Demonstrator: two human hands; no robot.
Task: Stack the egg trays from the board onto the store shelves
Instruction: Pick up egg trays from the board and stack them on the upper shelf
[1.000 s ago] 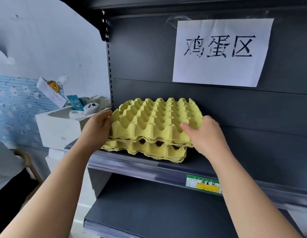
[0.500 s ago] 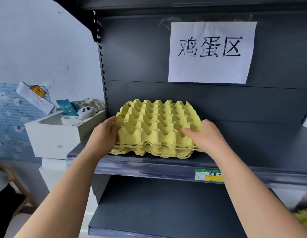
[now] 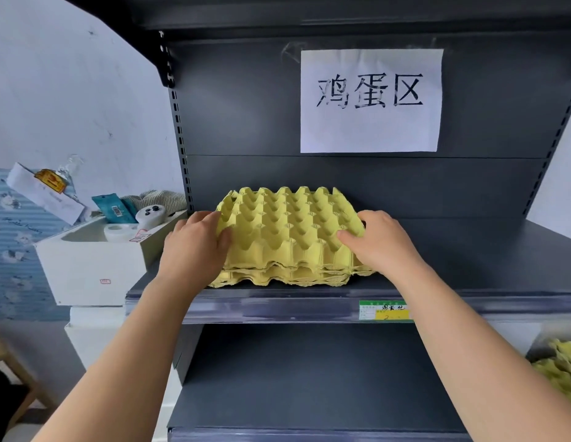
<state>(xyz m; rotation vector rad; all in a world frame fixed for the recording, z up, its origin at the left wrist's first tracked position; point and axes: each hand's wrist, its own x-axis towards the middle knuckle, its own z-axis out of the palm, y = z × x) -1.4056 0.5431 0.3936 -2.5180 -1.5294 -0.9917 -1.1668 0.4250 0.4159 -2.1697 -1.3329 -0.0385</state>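
- The left hand (image 3: 195, 247) lay against the left edge of the top egg tray (image 3: 287, 231), fingers curled loosely over the rim with the thumb pressed into a cup; it looked like a light clasp more than a firm squeeze.
- That top egg tray sat nested on the lower egg tray (image 3: 278, 277), and the pair rested on the middle shelf (image 3: 469, 266) towards its left end, near the front lip, with the long side running left to right.
- The right hand (image 3: 378, 244) mirrored the other on the tray's right edge, fingers draped over the rim and partly closed on it.
- The two hands were about equally near, one at each short end, so the tray lay squarely between them; letting go would probably mean drawing each hand outward and back.
- More egg trays (image 3: 561, 374) showed at the lower right edge, nearer the right hand, so the task seemed unfinished.
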